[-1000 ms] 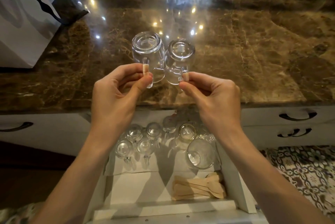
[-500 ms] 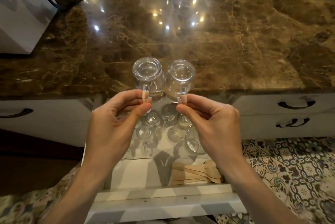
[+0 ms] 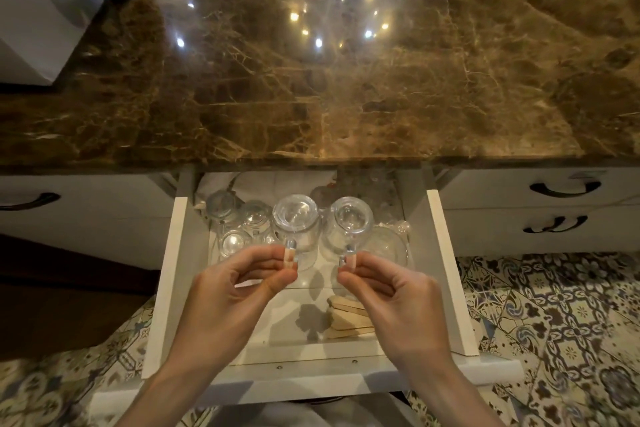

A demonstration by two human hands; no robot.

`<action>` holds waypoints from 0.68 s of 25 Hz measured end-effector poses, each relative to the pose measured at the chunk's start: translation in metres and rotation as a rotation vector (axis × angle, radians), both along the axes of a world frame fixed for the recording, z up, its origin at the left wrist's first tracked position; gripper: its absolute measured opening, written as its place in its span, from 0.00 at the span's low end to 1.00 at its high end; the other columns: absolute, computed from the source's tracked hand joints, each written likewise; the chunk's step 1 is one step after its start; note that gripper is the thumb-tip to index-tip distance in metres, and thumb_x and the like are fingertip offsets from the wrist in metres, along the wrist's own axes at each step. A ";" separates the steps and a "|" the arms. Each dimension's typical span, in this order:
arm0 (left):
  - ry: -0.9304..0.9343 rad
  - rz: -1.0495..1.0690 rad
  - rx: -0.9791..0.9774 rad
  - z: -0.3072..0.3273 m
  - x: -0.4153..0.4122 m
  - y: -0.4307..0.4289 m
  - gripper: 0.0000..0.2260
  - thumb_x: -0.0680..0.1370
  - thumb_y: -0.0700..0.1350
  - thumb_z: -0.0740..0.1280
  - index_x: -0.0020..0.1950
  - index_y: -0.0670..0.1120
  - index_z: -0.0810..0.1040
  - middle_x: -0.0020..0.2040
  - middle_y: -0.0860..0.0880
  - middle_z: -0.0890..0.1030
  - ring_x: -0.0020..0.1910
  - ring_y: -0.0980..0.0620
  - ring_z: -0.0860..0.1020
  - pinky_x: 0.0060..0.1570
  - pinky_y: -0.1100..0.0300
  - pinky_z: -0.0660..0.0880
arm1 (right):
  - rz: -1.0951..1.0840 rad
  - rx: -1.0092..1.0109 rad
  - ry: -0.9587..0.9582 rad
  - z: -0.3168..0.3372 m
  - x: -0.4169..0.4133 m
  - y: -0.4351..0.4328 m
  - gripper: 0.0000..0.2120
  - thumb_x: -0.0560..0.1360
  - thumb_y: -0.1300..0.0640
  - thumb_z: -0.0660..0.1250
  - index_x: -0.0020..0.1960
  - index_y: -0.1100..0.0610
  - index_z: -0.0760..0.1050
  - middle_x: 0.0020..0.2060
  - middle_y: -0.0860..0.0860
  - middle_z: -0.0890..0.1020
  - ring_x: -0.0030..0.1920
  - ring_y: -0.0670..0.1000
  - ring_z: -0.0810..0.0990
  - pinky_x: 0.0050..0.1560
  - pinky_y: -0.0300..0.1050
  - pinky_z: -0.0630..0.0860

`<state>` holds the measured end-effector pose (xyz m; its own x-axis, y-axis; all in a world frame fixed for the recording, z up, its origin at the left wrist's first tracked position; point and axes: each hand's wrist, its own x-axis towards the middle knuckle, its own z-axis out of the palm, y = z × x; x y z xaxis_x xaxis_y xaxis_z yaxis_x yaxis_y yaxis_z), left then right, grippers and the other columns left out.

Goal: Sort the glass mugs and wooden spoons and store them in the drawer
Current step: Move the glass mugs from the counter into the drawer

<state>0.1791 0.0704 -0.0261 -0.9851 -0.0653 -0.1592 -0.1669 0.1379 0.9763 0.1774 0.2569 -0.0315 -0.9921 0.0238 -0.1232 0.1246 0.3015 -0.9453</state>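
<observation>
Two glass mugs hang upside down over the open drawer (image 3: 172,274) in the head view, the only view there is. The left hand (image 3: 235,291) pinches the handle of the left mug (image 3: 296,224) between thumb and curled forefinger. The right hand (image 3: 394,295) holds the right mug (image 3: 349,224) in the same way. Both grips are narrow and close on the handles alone, and the other fingers are tucked loosely beneath.

Holding the mugs by their handles keeps the fingers off the glass walls. It probably also lets each mug be lowered rim-down into a tight row without a hand wedged between neighbours. The two mugs sit just beside each other with their bases towards the camera, above the back half of the drawer. Whether their rims already touch the drawer floor cannot be told.

Behind and to their left stand the stored mugs (image 3: 235,219), also inverted, so the pair seems meant to join that group. A wider glass vessel (image 3: 391,248) lies to the right. The wooden spoons (image 3: 349,317) are stacked flat near the drawer's front, apart from the glassware, which suits the sorting.

Above the drawer runs the brown marble countertop (image 3: 346,80), with a white bag (image 3: 34,11) at its far left corner. A closed drawer handle (image 3: 564,187) shows on the right, and patterned floor tiles (image 3: 571,322) lie below it.
</observation>
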 end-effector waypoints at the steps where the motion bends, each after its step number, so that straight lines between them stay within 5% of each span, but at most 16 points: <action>1: -0.028 -0.019 -0.007 -0.006 0.002 -0.002 0.09 0.64 0.47 0.74 0.43 0.56 0.84 0.41 0.52 0.85 0.40 0.57 0.82 0.41 0.70 0.76 | 0.012 0.020 -0.030 -0.004 0.002 0.000 0.14 0.66 0.60 0.76 0.44 0.43 0.81 0.38 0.39 0.85 0.40 0.38 0.83 0.43 0.32 0.79; 7: -0.140 -0.126 -0.093 -0.041 -0.006 -0.012 0.10 0.64 0.49 0.74 0.44 0.52 0.82 0.42 0.53 0.84 0.41 0.56 0.82 0.44 0.65 0.78 | 0.034 0.073 -0.239 -0.027 -0.004 -0.002 0.10 0.66 0.59 0.77 0.40 0.46 0.80 0.33 0.43 0.84 0.35 0.39 0.83 0.40 0.33 0.79; 11: -0.179 -0.187 -0.126 -0.064 -0.009 -0.016 0.10 0.67 0.41 0.76 0.45 0.49 0.80 0.42 0.51 0.84 0.42 0.55 0.82 0.46 0.63 0.78 | 0.018 0.147 -0.298 -0.040 -0.006 -0.006 0.10 0.65 0.59 0.78 0.38 0.47 0.79 0.30 0.40 0.83 0.34 0.36 0.81 0.36 0.27 0.76; 17: -0.214 -0.219 -0.143 -0.085 -0.007 -0.016 0.09 0.68 0.38 0.75 0.44 0.47 0.79 0.40 0.50 0.84 0.39 0.57 0.81 0.42 0.68 0.76 | -0.067 0.203 -0.438 -0.054 -0.002 -0.022 0.12 0.66 0.58 0.77 0.34 0.47 0.75 0.32 0.43 0.83 0.35 0.40 0.81 0.40 0.37 0.79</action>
